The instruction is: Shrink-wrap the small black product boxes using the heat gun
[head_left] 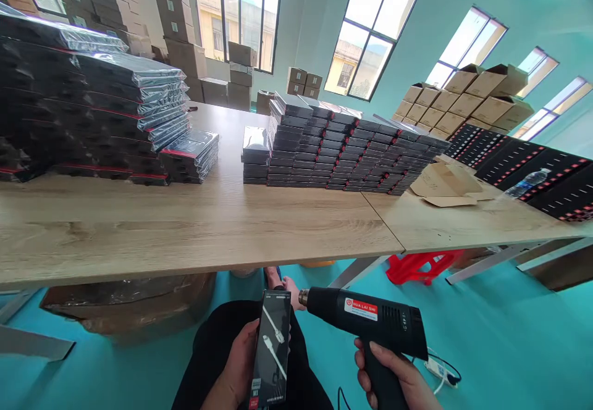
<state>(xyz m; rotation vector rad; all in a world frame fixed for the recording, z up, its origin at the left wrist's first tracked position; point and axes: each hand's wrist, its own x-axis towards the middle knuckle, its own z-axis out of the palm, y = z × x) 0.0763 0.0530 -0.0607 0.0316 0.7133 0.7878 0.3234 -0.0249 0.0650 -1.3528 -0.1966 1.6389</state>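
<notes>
Holding below the near edge of the counter [199,231], in the left hand [238,360], closing around the sides: one slim black cable box [271,348], showing two white cables. Gripping by the handle, also below the counter, in the right hand [398,370], wrapping firmly: one black HUA LAI SHI heat gun [370,320], pointing nozzle-first toward the cable box's upper end. Lying stacked on the counter's left part: film-wrapped black boxes [115,107]. Standing in tiers at the counter's middle: dark retail boxes [333,150]. Standing beneath the counter's right part: red plastic stool [421,265].
</notes>
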